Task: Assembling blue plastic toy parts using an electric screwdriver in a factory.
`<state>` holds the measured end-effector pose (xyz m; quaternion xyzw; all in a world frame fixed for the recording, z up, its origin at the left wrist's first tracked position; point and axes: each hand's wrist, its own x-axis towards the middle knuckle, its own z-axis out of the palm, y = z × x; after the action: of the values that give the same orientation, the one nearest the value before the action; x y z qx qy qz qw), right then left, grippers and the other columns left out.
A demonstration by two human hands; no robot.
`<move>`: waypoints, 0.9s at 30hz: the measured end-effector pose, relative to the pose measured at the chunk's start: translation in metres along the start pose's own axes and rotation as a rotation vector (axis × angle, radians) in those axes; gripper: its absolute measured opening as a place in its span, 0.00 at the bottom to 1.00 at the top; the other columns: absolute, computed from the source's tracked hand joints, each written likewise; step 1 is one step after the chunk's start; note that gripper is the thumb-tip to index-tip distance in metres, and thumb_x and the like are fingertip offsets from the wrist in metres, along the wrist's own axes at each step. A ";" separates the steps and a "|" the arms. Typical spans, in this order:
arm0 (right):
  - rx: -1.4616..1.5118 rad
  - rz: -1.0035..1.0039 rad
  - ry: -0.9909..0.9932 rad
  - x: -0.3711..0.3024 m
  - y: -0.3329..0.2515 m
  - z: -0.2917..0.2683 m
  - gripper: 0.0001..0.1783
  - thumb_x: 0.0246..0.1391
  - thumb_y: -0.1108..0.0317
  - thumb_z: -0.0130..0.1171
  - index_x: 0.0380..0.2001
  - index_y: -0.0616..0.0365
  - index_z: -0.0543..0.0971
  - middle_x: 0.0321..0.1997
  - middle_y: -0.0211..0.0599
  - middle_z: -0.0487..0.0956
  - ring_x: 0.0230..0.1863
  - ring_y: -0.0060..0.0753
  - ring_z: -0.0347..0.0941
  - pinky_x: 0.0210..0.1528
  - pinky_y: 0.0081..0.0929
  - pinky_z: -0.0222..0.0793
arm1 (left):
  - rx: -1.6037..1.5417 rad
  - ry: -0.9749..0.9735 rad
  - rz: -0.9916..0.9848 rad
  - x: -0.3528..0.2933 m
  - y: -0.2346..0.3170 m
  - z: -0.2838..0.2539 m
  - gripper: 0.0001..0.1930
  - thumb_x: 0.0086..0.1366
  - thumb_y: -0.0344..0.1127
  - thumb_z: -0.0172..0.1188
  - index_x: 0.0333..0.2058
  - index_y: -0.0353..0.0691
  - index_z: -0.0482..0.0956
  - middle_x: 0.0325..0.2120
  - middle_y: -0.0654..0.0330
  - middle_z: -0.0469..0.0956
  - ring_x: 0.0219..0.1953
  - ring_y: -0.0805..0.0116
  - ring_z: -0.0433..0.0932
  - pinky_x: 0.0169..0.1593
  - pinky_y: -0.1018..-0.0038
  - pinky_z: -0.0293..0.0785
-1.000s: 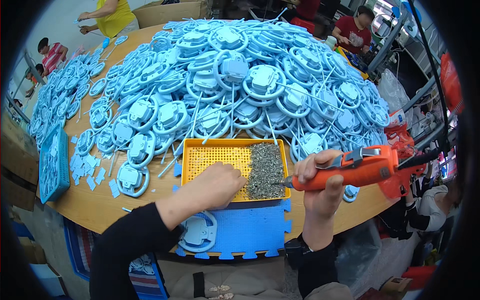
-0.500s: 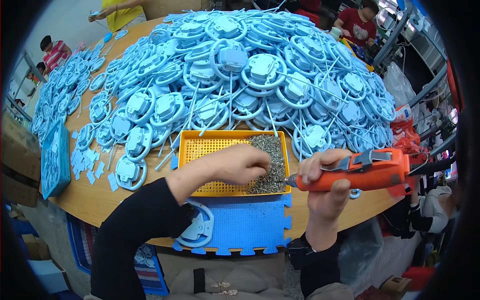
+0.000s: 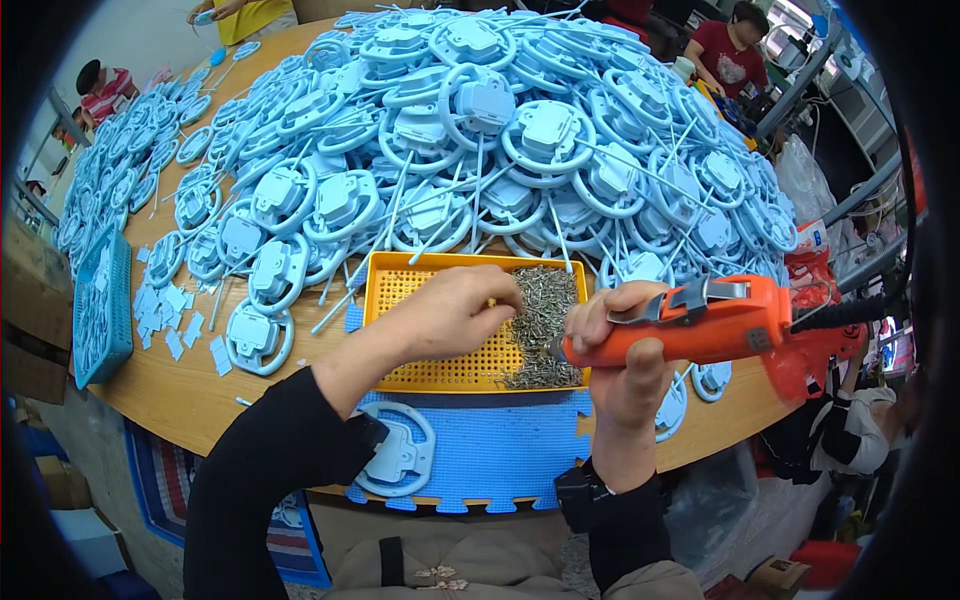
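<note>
My left hand (image 3: 455, 312) hovers over the yellow perforated tray (image 3: 440, 376), its fingers curled together beside the heap of small metal screws (image 3: 546, 318) in the tray's right part. What the fingertips pinch is too small to make out. My right hand (image 3: 625, 345) is wrapped round an orange electric screwdriver (image 3: 715, 325), whose tip points left over the screws. A light-blue steering-wheel-shaped plastic part (image 3: 408, 450) lies on the blue foam mat (image 3: 500, 440) in front of the tray, partly covered by my left sleeve.
A large pile of light-blue wheel-shaped parts (image 3: 545, 135) with thin rods rises behind the tray. On the left stand a blue basket (image 3: 105, 330) and scattered small pale-blue pieces (image 3: 165, 312). More wheel parts (image 3: 672, 408) lie at right. Other people work around the table.
My left hand has drawn back leftward and up from the screws. The screwdriver in my right hand has shifted slightly left and up. The view has moved a little.
</note>
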<state>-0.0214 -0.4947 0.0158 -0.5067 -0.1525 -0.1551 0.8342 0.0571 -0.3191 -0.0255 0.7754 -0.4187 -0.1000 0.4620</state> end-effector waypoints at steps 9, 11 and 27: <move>-0.193 -0.033 -0.005 0.009 0.008 0.001 0.31 0.47 0.42 0.63 0.38 0.59 0.69 0.24 0.32 0.70 0.26 0.26 0.68 0.29 0.28 0.67 | 0.665 -0.114 -0.066 -0.029 0.032 0.027 0.16 0.56 0.40 0.59 0.42 0.40 0.76 0.43 0.58 0.71 0.48 0.59 0.67 0.49 0.65 0.63; -0.170 -0.088 0.008 0.013 0.012 0.001 0.31 0.47 0.42 0.63 0.37 0.59 0.70 0.24 0.32 0.70 0.26 0.26 0.68 0.30 0.29 0.67 | 0.593 -0.162 -0.091 -0.030 0.043 0.030 0.20 0.57 0.42 0.59 0.45 0.37 0.74 0.48 0.54 0.70 0.51 0.56 0.66 0.53 0.62 0.61; -0.121 0.034 -0.031 0.014 0.041 -0.001 0.25 0.48 0.47 0.64 0.35 0.58 0.70 0.24 0.33 0.71 0.25 0.27 0.68 0.32 0.30 0.67 | 0.558 0.160 -0.301 -0.147 0.097 0.023 0.29 0.48 0.47 0.67 0.46 0.36 0.73 0.41 0.54 0.71 0.46 0.54 0.67 0.49 0.59 0.60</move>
<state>0.0087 -0.4789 -0.0114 -0.5610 -0.1471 -0.1422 0.8022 -0.1019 -0.2464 0.0052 0.9308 -0.2729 0.0126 0.2431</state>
